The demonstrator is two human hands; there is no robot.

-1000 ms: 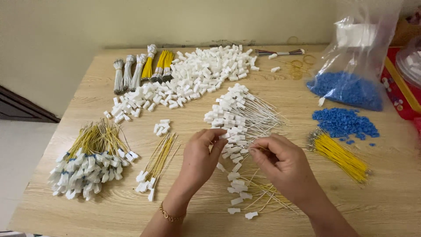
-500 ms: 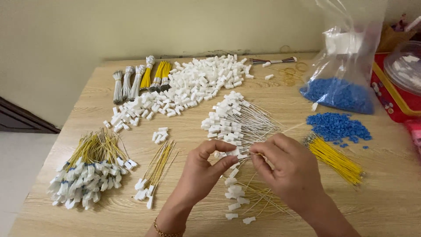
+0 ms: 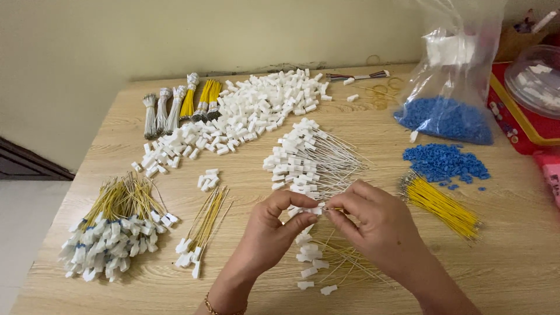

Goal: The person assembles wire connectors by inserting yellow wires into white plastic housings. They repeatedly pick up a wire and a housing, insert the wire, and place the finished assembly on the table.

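In the lower middle of the frame we see the two hands close together above the wooden tabletop (image 3: 361, 116). The left hand (image 3: 274, 230) pinches a small white connector (image 3: 315, 210) between thumb and forefinger, and the right hand (image 3: 376, 227) meets it from the right side, its fingertips closed on a thin yellow wire (image 3: 335, 209) just at the connector. So both hands are clamped on small parts – the fingertips almost touch each other.

Directly under the hands lies a loose heap of yellow wires with white connectors (image 3: 326, 262), and just above the hands, in the middle of the frame, a fan of white-tipped thin wires (image 3: 309, 160) is spread.

At the lower left we see a big bundle of finished wires (image 3: 111, 233) with white and blue ends, and near it, to the right, a smaller bunch of yellow wires (image 3: 201, 233). In the upper middle a long pile of loose white connectors (image 3: 245, 114) runs diagonally. At its left end stand several tied bundles of grey and yellow wires (image 3: 181, 105).

On the right side there is a small heap of blue connectors (image 3: 443, 163), and below it a bundle of plain yellow wires (image 3: 440, 204). Above them, at the upper right, a clear plastic bag (image 3: 449, 87) holds more blue pieces – beside it, at the frame edge, a red box (image 3: 519, 116) is partly visible.
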